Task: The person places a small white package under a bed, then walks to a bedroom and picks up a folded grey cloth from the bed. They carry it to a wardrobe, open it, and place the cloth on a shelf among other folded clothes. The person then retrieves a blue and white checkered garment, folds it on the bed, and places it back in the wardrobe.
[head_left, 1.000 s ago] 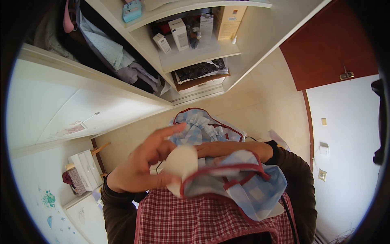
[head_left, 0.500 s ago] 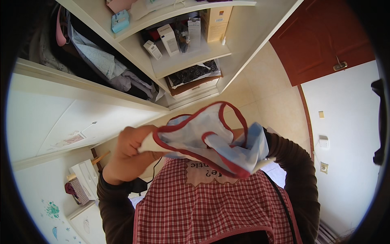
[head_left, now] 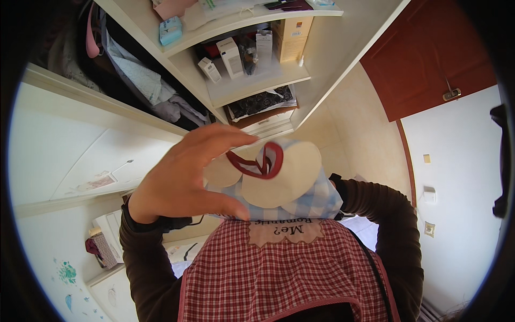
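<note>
Folded cloth, light blue and white checked with dark red trim (head_left: 273, 170), is bunched up in front of my chest. A large rounded cream piece (head_left: 306, 161) lies on its upper face, and a red-edged loop stands out at the middle. My left hand (head_left: 177, 174) is beside the cloth's left side, thumb and fingers spread wide in a C shape, with a smaller cream part of the cloth showing between them. From the right, my right forearm (head_left: 378, 201) reaches behind the cloth; the cloth hides that hand and its fingers.
Ahead stands an open white cabinet (head_left: 327, 80) with boxes (head_left: 230, 56) on its shelves. Clothes (head_left: 134, 80) hang in the compartment to the left. A red-brown door (head_left: 429, 59) and a white wall (head_left: 456, 161) are on the right. I wear a red checked apron (head_left: 279, 273).
My left hand has let go of the cloth's left edge and spread open, moving up and right. The cloth has turned and gathered into a compact bundle, with its cream pieces now showing.
</note>
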A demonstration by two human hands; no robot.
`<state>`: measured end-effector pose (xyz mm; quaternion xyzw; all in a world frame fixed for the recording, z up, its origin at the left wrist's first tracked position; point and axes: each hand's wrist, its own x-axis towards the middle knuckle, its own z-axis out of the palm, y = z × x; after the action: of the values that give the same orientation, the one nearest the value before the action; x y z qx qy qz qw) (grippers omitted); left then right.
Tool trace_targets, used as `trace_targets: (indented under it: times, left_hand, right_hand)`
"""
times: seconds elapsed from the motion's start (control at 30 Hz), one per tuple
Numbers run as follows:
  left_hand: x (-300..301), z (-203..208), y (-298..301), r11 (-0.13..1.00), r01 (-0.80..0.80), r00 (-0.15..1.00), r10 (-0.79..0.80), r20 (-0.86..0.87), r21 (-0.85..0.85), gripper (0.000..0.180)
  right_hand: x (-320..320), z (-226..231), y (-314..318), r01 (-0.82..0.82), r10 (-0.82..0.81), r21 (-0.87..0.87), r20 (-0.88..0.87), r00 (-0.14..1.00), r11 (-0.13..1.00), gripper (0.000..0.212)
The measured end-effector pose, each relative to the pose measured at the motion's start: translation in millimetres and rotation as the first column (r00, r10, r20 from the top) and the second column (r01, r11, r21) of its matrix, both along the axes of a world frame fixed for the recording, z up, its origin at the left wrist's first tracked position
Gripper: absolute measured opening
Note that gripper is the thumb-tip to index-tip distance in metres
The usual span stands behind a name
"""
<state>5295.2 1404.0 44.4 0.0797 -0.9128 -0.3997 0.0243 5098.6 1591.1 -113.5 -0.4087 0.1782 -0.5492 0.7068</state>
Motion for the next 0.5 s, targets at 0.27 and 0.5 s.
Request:
trace_targets:
  times: [0.27, 0.5]
  left_hand:
    - [-70.8, -31.8, 11.4, 0.989, 0.019, 0.992, -0.037, 0.12, 0.146, 0.086]
    - [-75.8, -58.7, -18.8, 0.84, 0.003, 0.889, -0.251, 0.383, 0.543, 0.066]
  right_hand:
    - [6.2, -9.8, -15.1, -0.015, 0.016, 0.011, -0.073, 0.997, 1.0, 0.052]
    - [-12.2, -0.6, 4.2, -0.017, 0.022, 0.032, -0.171, 0.985, 0.999, 0.051]
